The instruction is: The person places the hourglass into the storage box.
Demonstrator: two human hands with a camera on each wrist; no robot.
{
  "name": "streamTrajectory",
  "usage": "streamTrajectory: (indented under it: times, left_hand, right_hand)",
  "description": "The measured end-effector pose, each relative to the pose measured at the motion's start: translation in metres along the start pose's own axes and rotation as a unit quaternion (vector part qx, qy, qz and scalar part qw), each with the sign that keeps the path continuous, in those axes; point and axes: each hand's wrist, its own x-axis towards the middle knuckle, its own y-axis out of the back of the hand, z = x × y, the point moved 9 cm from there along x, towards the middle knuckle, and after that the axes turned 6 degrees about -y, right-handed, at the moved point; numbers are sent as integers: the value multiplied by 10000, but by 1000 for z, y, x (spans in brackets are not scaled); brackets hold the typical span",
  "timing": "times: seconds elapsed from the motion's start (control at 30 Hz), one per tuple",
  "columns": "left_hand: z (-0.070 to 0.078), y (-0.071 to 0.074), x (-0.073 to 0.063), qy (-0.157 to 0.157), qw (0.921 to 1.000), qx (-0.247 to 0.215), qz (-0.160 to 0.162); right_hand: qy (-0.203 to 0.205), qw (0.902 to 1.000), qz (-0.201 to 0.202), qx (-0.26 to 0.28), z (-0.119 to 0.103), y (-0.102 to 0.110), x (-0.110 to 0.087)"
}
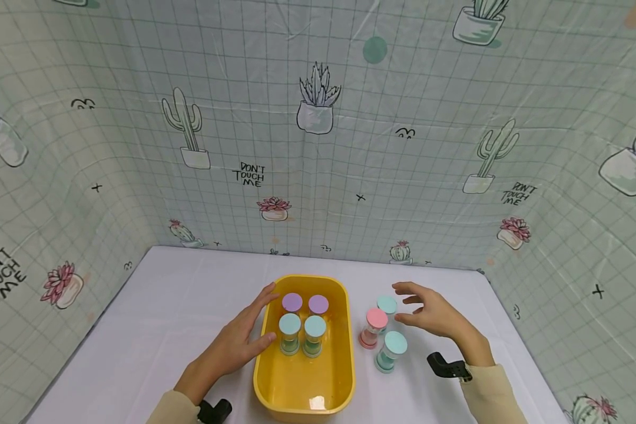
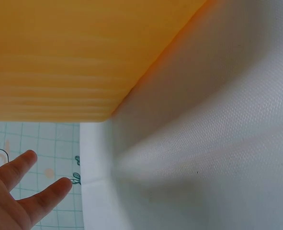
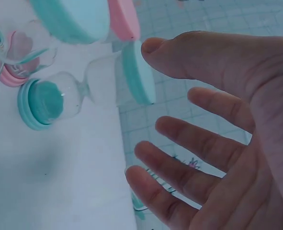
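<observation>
My left hand (image 1: 237,341) is at the left rim of a yellow tub (image 1: 303,391), fingers extended and holding nothing; whether it touches the rim is hard to tell. Inside the tub stand two purple-capped hourglasses (image 1: 292,302) at the back and two teal-capped hourglasses (image 1: 290,325) in front of them. My right hand (image 1: 431,311) hovers beside a teal hourglass (image 1: 387,304) right of the tub, thumb and fingers spread apart. In the right wrist view, a gap separates the fingers from that hourglass (image 3: 48,100), though the thumb tip appears close to its cap.
A pink hourglass (image 1: 376,318) and another teal hourglass (image 1: 395,343) stand on the white tabletop (image 1: 153,330), near the tub's right side. A cactus-printed grid cloth (image 1: 360,165) rises behind the table and along both sides.
</observation>
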Motion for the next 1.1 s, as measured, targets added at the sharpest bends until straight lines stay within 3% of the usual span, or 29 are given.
streamTrajectory:
  times: [0.47,1.1]
  left_hand:
    - [0,1,-1,-81,10000,15,7]
    - [-3,1,-1,99,9999,16,-19]
  right_hand:
    - [56,9987,-500,22,4,-15,17]
    - [-115,9973,-656,-300,2,-21,26]
